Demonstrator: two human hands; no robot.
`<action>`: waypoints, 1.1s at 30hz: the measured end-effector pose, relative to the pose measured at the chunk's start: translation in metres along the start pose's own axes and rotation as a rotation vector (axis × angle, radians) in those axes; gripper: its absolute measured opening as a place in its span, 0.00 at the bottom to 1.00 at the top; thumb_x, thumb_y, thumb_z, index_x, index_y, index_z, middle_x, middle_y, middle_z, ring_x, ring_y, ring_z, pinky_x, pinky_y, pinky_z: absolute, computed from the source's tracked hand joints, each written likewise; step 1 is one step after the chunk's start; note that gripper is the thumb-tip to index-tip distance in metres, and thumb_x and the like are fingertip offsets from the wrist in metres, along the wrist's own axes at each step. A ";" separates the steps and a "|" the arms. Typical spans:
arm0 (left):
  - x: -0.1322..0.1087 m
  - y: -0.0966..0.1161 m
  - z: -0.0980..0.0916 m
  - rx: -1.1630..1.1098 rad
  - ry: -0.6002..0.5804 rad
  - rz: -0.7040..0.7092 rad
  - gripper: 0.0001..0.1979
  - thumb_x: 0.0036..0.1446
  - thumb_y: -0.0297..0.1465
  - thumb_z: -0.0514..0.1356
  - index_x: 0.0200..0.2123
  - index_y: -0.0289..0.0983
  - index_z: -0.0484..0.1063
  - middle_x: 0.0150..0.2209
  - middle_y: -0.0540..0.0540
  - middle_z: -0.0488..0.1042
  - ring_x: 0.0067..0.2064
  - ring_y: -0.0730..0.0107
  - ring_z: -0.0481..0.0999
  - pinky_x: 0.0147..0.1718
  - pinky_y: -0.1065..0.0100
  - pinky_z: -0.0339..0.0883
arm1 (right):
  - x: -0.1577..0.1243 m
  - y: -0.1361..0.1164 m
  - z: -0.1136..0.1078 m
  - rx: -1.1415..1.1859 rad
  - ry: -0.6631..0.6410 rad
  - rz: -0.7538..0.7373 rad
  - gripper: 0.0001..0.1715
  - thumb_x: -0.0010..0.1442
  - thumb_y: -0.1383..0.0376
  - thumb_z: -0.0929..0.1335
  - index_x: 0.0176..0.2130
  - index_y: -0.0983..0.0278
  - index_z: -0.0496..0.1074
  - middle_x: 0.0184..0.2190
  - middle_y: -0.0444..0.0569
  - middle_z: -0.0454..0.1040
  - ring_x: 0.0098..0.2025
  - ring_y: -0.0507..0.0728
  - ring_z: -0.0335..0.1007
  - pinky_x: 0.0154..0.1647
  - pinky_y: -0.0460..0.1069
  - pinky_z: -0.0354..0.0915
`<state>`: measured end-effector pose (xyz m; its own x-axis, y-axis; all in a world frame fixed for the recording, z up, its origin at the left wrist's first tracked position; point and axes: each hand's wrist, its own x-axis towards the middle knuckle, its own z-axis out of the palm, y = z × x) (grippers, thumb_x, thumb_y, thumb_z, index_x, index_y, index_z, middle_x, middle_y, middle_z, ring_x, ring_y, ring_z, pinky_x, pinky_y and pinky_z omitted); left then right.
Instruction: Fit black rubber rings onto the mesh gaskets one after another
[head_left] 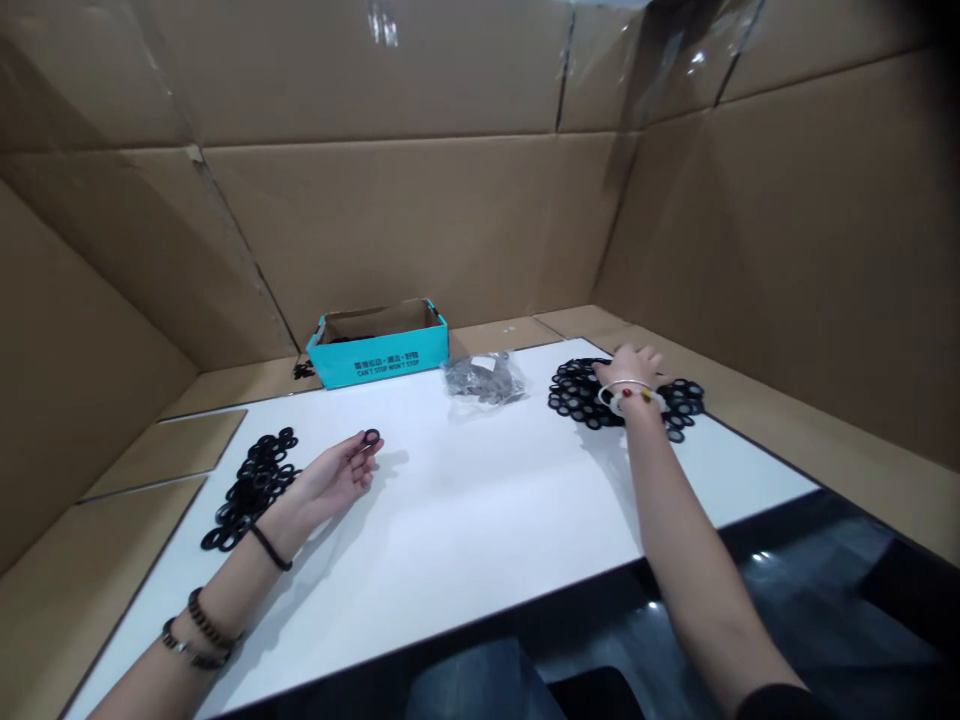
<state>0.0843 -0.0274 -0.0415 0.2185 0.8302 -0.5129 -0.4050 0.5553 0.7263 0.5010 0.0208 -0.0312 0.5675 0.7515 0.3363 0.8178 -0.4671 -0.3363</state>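
My left hand (334, 485) is raised over the white board, pinching one small black ring (371, 437) between thumb and fingertip. Behind that wrist, on the board's left side, lies a loose pile of black rings (259, 475). My right hand (632, 368) is over a larger heap of black rings with greyish centres (576, 392) at the far right. Its fingers look spread and reach into the heap. Whether a fingertip touches a piece there cannot be made out.
A turquoise box (379, 358) without a lid stands at the back left, dark pieces inside. Beside it lies a clear plastic bag (486, 380) of grey pieces. Tall cardboard walls (420, 220) enclose the white board (465, 520) at the back and sides.
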 end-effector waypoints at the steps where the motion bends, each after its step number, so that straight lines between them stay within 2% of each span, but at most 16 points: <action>1: 0.000 -0.001 0.001 -0.006 0.010 0.000 0.08 0.59 0.27 0.53 0.31 0.31 0.70 0.30 0.47 0.74 0.23 0.77 0.70 0.19 0.75 0.64 | -0.002 -0.008 -0.002 0.004 -0.007 -0.028 0.22 0.55 0.61 0.63 0.46 0.73 0.66 0.48 0.73 0.59 0.52 0.73 0.54 0.41 0.67 0.56; 3: 0.000 -0.002 0.003 -0.016 0.024 -0.001 0.08 0.58 0.27 0.53 0.31 0.32 0.70 0.30 0.47 0.74 0.23 0.77 0.71 0.20 0.74 0.64 | -0.010 -0.028 -0.004 0.028 -0.091 -0.216 0.18 0.57 0.62 0.63 0.44 0.70 0.68 0.46 0.66 0.65 0.49 0.68 0.59 0.43 0.61 0.58; 5: 0.000 -0.003 0.004 -0.020 0.032 0.005 0.07 0.58 0.27 0.54 0.31 0.32 0.70 0.30 0.46 0.74 0.23 0.76 0.71 0.20 0.74 0.65 | -0.024 -0.051 -0.002 0.071 -0.258 -0.554 0.11 0.58 0.64 0.63 0.37 0.66 0.72 0.39 0.56 0.71 0.42 0.60 0.66 0.43 0.54 0.59; 6: 0.000 -0.003 0.004 -0.020 0.035 0.010 0.07 0.58 0.27 0.54 0.30 0.32 0.69 0.30 0.46 0.74 0.23 0.76 0.71 0.21 0.74 0.65 | -0.032 -0.062 0.001 0.088 -0.312 -0.669 0.09 0.57 0.64 0.64 0.34 0.64 0.73 0.36 0.52 0.72 0.40 0.56 0.67 0.43 0.51 0.59; 8: -0.002 -0.003 0.005 -0.021 0.042 0.011 0.06 0.57 0.27 0.54 0.29 0.33 0.69 0.30 0.46 0.74 0.24 0.75 0.71 0.21 0.73 0.66 | -0.047 -0.080 0.010 0.102 -0.352 -0.781 0.08 0.57 0.66 0.64 0.31 0.63 0.74 0.34 0.50 0.73 0.40 0.55 0.68 0.45 0.50 0.57; 11: -0.004 -0.003 0.006 -0.022 0.054 -0.007 0.06 0.56 0.27 0.54 0.28 0.33 0.68 0.29 0.46 0.73 0.24 0.75 0.71 0.21 0.72 0.65 | -0.060 -0.093 0.029 0.050 -0.313 -0.871 0.12 0.58 0.68 0.62 0.34 0.61 0.75 0.37 0.54 0.73 0.44 0.58 0.66 0.47 0.54 0.54; 14: -0.005 -0.003 0.006 -0.013 0.061 -0.012 0.07 0.56 0.27 0.53 0.27 0.33 0.67 0.25 0.48 0.70 0.22 0.76 0.69 0.20 0.74 0.64 | -0.065 -0.093 0.043 -0.042 -0.243 -0.917 0.19 0.62 0.68 0.57 0.38 0.62 0.75 0.41 0.58 0.72 0.47 0.60 0.63 0.46 0.56 0.53; 17: -0.005 -0.004 0.005 -0.003 0.050 0.005 0.08 0.57 0.27 0.52 0.26 0.33 0.67 0.22 0.50 0.66 0.20 0.78 0.66 0.19 0.75 0.62 | -0.067 -0.090 0.052 -0.062 -0.214 -0.888 0.23 0.63 0.70 0.54 0.38 0.67 0.75 0.42 0.62 0.71 0.49 0.61 0.61 0.46 0.57 0.51; 22: -0.006 -0.005 0.007 -0.003 0.061 -0.009 0.08 0.57 0.27 0.52 0.27 0.34 0.68 0.22 0.51 0.64 0.19 0.79 0.66 0.19 0.76 0.62 | -0.067 -0.093 0.057 -0.025 -0.204 -0.850 0.17 0.57 0.78 0.58 0.35 0.72 0.74 0.39 0.63 0.72 0.46 0.62 0.62 0.46 0.56 0.52; 26: -0.007 -0.007 0.011 -0.015 0.059 -0.029 0.07 0.57 0.27 0.53 0.29 0.33 0.69 0.23 0.51 0.67 0.20 0.79 0.68 0.19 0.76 0.63 | -0.069 -0.096 0.051 0.083 -0.210 -0.826 0.13 0.58 0.75 0.60 0.34 0.73 0.73 0.38 0.63 0.72 0.46 0.63 0.63 0.46 0.55 0.54; 29: -0.009 -0.011 0.015 -0.010 0.083 -0.005 0.06 0.57 0.28 0.55 0.29 0.33 0.69 0.24 0.50 0.70 0.21 0.79 0.70 0.20 0.76 0.64 | -0.086 -0.105 0.043 0.208 -0.234 -0.842 0.10 0.58 0.72 0.61 0.34 0.69 0.73 0.36 0.57 0.73 0.43 0.58 0.65 0.44 0.51 0.57; 31: -0.011 -0.015 0.017 0.021 0.077 0.043 0.05 0.56 0.28 0.57 0.30 0.34 0.70 0.27 0.49 0.72 0.23 0.79 0.71 0.22 0.76 0.65 | -0.106 -0.115 0.038 0.352 -0.300 -0.864 0.08 0.58 0.69 0.63 0.34 0.66 0.72 0.34 0.50 0.74 0.38 0.53 0.67 0.40 0.47 0.60; 32: -0.012 -0.017 0.018 0.052 0.057 0.072 0.04 0.55 0.28 0.58 0.31 0.34 0.71 0.29 0.48 0.73 0.24 0.78 0.72 0.23 0.76 0.65 | -0.117 -0.120 0.036 0.471 -0.373 -0.862 0.08 0.58 0.67 0.63 0.34 0.66 0.72 0.32 0.48 0.74 0.35 0.51 0.67 0.37 0.45 0.61; 33: -0.012 -0.020 0.020 0.093 0.029 0.103 0.03 0.54 0.28 0.59 0.31 0.34 0.72 0.30 0.48 0.73 0.25 0.78 0.72 0.24 0.76 0.65 | -0.128 -0.124 0.034 0.678 -0.507 -0.817 0.08 0.56 0.65 0.65 0.32 0.66 0.72 0.30 0.48 0.74 0.31 0.51 0.67 0.33 0.45 0.61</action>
<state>0.1071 -0.0478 -0.0407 0.1539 0.8820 -0.4454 -0.3394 0.4706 0.8145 0.3232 -0.0017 -0.0628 -0.3297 0.8839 0.3317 0.6162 0.4676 -0.6337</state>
